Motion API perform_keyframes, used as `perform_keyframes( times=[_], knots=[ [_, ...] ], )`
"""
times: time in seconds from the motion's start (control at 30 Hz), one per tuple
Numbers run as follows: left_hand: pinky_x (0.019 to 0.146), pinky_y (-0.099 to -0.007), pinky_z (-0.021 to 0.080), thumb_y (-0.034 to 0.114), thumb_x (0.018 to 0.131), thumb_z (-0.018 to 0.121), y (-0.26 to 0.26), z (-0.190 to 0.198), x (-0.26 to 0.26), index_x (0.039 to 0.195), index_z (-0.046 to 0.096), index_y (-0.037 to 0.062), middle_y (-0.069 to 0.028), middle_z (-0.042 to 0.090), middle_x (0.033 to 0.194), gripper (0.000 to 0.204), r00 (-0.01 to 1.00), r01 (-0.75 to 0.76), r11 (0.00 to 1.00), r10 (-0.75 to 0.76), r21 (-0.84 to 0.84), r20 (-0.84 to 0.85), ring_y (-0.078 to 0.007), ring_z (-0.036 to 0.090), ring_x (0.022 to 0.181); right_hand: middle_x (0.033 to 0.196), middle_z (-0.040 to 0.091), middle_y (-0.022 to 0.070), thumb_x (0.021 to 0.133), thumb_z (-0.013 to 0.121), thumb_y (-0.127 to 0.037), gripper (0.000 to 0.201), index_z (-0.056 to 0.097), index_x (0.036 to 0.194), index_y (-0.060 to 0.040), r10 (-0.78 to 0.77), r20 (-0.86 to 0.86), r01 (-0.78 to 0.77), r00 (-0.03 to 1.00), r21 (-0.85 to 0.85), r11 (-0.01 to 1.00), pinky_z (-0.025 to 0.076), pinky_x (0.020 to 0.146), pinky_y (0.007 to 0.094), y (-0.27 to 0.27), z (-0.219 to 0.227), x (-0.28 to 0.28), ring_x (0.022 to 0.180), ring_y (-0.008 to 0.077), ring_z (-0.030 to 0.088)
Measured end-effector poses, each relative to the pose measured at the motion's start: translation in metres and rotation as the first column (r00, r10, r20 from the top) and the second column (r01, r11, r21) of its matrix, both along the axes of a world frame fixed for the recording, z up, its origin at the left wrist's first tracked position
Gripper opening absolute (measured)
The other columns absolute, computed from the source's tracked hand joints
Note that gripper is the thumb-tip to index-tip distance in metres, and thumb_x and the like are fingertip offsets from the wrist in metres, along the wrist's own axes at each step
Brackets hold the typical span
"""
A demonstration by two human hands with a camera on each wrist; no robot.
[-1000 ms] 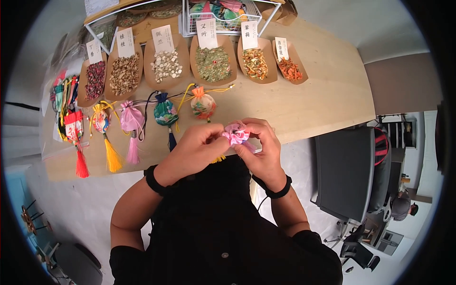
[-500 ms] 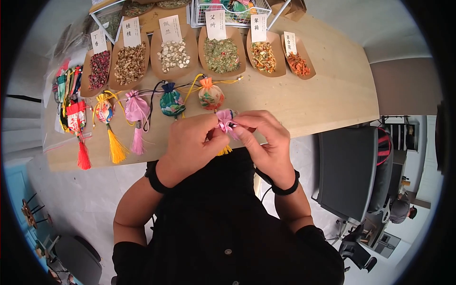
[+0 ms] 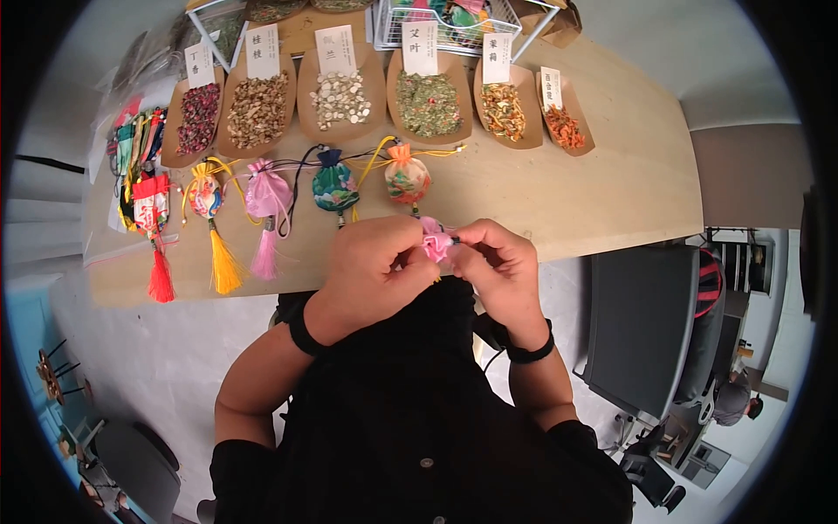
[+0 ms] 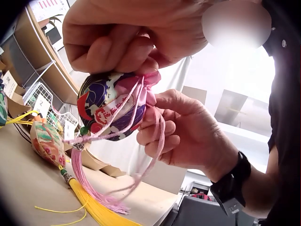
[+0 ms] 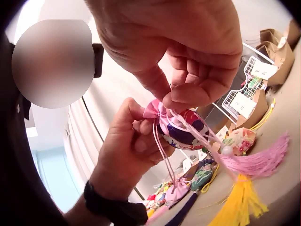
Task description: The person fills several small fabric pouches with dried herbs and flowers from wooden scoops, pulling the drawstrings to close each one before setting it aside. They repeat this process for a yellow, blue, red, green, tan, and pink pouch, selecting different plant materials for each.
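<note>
Between my two hands is a small drawstring sachet (image 4: 110, 108) with a gathered pink top (image 3: 436, 243) and a dark, patterned round body. My left hand (image 3: 380, 266) pinches the gathered neck from one side. On the other side, my right hand (image 3: 504, 275) pinches the pink top between thumb and forefinger. Pink cords (image 4: 141, 106) loop down from the neck in the left wrist view. A pink tassel (image 4: 89, 181) hangs below the body, by a green bead. In the head view the hands hide most of the patterned body.
On the wooden table (image 3: 611, 188), finished sachets lie in a row: red (image 3: 151, 208), yellow (image 3: 205, 194), pink (image 3: 269, 194), teal (image 3: 334, 183) and orange (image 3: 408, 175). Behind them stand labelled paper trays of dried herbs (image 3: 428, 103). A white wire basket (image 3: 449, 31) is at the back.
The head view has shifted, so the table items sit farther right. The hands rose slightly, then came lower again. The right fingers have drawn into a closer pinch at the sachet's top.
</note>
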State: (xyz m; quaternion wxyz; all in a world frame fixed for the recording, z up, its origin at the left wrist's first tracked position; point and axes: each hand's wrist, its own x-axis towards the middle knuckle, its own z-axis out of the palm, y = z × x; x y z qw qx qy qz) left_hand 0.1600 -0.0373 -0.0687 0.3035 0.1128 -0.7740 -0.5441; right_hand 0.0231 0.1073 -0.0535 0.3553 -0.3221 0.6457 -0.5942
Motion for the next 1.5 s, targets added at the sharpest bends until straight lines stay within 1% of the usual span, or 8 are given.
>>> perform_keyframes(
  times=[0.17,0.2,0.3,0.43,0.6,0.83,1.23,1.5],
  knots=[
    [0.052,-0.0334,0.037,-0.001,0.081,0.061,-0.004,-0.001,0.008,0.073,0.051,0.0012,-0.0072,0.052,0.066,0.013,0.998,0.045,0.995,-0.040,0.088,-0.055,-0.0184,0.047,0.054,0.086,0.073,0.0020,0.096,0.069,0.001,0.006,0.071,0.101,0.0019,-0.030,0.113,0.026,0.993,0.034,0.999,0.054,0.069,0.0236,0.004,0.001,-0.001,0.075,0.0071,0.066],
    [0.052,-0.0344,0.037,0.001,0.080,0.065,-0.004,0.002,0.009,0.072,0.051,0.0024,-0.0073,0.051,0.064,0.016,0.998,0.040,0.989,-0.033,0.142,-0.053,-0.0195,0.048,0.054,0.086,0.073,0.0015,0.095,0.069,0.001,0.005,0.071,0.099,0.0016,-0.104,-0.229,0.113,0.968,0.027,0.993,0.053,0.068,0.0226,0.001,-0.008,0.002,0.074,0.0062,0.064],
    [0.052,-0.0350,0.037,0.002,0.079,0.069,-0.009,0.012,0.011,0.070,0.051,0.0038,-0.0070,0.050,0.063,0.019,0.999,0.022,0.999,-0.021,0.031,-0.048,-0.0198,0.049,0.054,0.085,0.073,0.0015,0.094,0.070,0.000,0.003,0.072,0.096,0.0008,-0.137,-0.305,0.152,0.943,0.026,0.988,0.052,0.067,0.0223,0.002,-0.013,-0.005,0.074,0.0054,0.063],
    [0.052,-0.0347,0.038,0.003,0.078,0.069,-0.012,0.007,0.009,0.070,0.051,0.0040,-0.0068,0.050,0.062,0.019,0.998,-0.062,0.998,0.062,-0.005,-0.012,-0.0201,0.049,0.053,0.088,0.072,0.0014,0.094,0.068,0.003,0.011,0.073,0.103,-0.0009,-0.145,-0.053,0.144,0.988,-0.013,0.989,0.053,0.072,0.0237,0.021,-0.010,-0.015,0.079,0.0055,0.063],
    [0.051,-0.0356,0.039,0.004,0.077,0.070,-0.010,-0.009,0.004,0.070,0.052,0.0046,-0.0074,0.051,0.063,0.019,0.996,-0.089,0.996,0.089,0.014,0.010,-0.0227,0.051,0.053,0.096,0.073,0.0036,0.093,0.073,0.003,0.022,0.072,0.114,-0.0032,-0.009,-0.234,-0.024,0.972,-0.138,0.990,0.052,0.071,0.0242,0.007,0.005,-0.004,0.081,0.0063,0.064],
    [0.051,-0.0384,0.039,0.006,0.073,0.072,-0.011,-0.007,0.009,0.070,0.051,0.0061,-0.0073,0.051,0.063,0.021,0.998,-0.068,0.988,0.065,-0.141,-0.023,-0.0257,0.054,0.054,0.089,0.075,0.0017,0.096,0.073,-0.001,0.017,0.072,0.113,-0.0022,-0.031,-0.016,0.030,0.999,-0.033,0.999,0.052,0.068,0.0234,-0.002,-0.005,0.004,0.078,0.0055,0.067],
    [0.053,-0.0339,0.038,-0.006,0.080,0.060,-0.009,-0.014,0.002,0.081,0.058,0.0011,-0.0071,0.051,0.067,0.007,0.995,-0.041,0.982,0.024,-0.186,-0.094,-0.0189,0.049,0.057,0.083,0.070,-0.0018,0.095,0.075,-0.003,0.011,0.072,0.105,-0.0021,0.039,-0.158,-0.032,0.987,0.046,0.998,0.048,0.064,0.0209,-0.003,-0.004,0.007,0.072,0.0016,0.059],
    [0.049,-0.0352,0.039,0.002,0.078,0.073,0.006,-0.014,0.001,0.071,0.054,0.0051,-0.0079,0.053,0.062,0.021,0.995,-0.096,0.994,0.095,0.053,0.013,-0.0211,0.052,0.050,0.079,0.069,0.0018,0.099,0.072,-0.009,0.011,0.069,0.093,0.0000,0.035,-0.227,-0.023,0.973,0.053,0.998,0.048,0.062,0.0232,0.001,-0.014,0.009,0.070,0.0046,0.059]
  ],
)
